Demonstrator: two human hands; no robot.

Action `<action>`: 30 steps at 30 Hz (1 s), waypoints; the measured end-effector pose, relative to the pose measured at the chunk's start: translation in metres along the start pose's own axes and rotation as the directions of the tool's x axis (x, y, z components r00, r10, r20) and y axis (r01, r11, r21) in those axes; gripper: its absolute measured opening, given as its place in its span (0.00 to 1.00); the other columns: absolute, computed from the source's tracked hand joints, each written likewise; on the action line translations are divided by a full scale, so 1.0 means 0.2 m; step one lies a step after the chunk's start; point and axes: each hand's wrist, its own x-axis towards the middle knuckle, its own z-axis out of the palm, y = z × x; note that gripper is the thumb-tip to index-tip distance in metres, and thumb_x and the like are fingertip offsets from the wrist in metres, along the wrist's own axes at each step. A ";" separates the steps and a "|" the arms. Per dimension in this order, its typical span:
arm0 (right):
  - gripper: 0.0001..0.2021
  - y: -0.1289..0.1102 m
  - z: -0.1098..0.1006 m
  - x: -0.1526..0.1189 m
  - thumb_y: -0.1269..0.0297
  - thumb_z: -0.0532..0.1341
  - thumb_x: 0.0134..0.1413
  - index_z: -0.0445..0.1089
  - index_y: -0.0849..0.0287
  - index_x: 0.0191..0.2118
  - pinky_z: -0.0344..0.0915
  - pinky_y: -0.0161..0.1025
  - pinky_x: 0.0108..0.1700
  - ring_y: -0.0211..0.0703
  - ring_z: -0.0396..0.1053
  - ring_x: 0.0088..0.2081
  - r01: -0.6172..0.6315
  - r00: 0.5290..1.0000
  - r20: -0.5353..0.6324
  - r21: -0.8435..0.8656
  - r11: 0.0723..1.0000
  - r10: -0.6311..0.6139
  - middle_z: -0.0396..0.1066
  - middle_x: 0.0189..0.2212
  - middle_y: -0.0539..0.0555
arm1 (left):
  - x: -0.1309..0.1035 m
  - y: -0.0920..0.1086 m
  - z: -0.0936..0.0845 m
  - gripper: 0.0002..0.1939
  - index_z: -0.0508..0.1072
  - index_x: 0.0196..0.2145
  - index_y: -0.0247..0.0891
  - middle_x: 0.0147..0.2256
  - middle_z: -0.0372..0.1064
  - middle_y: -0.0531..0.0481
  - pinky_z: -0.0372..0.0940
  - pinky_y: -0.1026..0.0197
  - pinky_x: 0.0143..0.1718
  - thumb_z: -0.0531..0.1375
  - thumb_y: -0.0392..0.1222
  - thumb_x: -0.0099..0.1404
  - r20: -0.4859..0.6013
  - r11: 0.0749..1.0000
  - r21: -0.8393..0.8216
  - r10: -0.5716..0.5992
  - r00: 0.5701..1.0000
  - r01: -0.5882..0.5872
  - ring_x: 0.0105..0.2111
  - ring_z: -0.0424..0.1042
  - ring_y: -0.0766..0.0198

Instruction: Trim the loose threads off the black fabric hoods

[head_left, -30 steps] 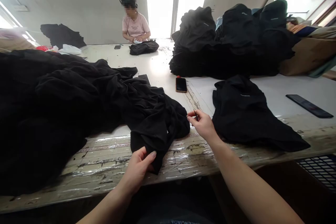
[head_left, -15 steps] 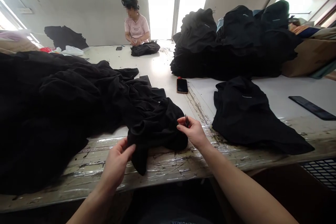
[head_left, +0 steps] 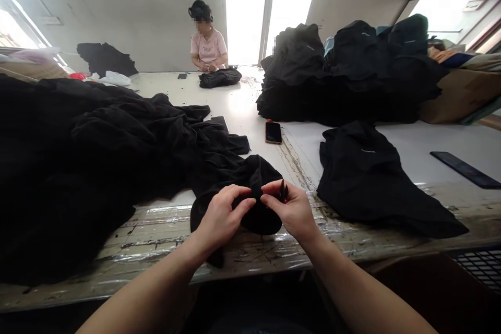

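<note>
A black garment (head_left: 266, 169) lies bunched at the table's front, joined to a large heap of black cloth (head_left: 113, 135) on the left. My left hand (head_left: 227, 209) pinches its fabric between thumb and fingers. Close beside it, my right hand (head_left: 288, 209) pinches the same garment, fingertips almost meeting the left ones. Small dark-bladed thread snips (head_left: 283, 191) are tucked in my right hand, their tips pointing up. To the right, a black garment with a small white mark (head_left: 362, 167) lies flat.
Tall stacks of folded black garments (head_left: 332, 88) stand at the back right, beside a cardboard box (head_left: 462, 94). A phone (head_left: 273, 133) lies mid-table, and a dark flat bar (head_left: 465, 169) at the right. Across the table a person in a pink shirt (head_left: 209, 49) handles black cloth.
My left hand has moved right and up along the garment to meet my right hand. The right hand stays nearly in place, still holding the snips. The view has tilted slightly.
</note>
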 end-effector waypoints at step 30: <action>0.09 0.02 0.00 0.08 0.63 0.57 0.55 0.70 0.61 0.28 0.55 0.31 0.26 0.35 0.62 0.25 0.145 0.719 0.668 -0.418 0.897 0.195 0.68 0.23 0.49 | -0.25 -0.12 0.23 0.19 0.73 0.39 0.30 0.37 0.74 0.39 0.65 0.58 0.38 0.62 0.49 0.56 -0.105 0.702 -0.606 -0.535 0.838 0.373 0.38 0.72 0.53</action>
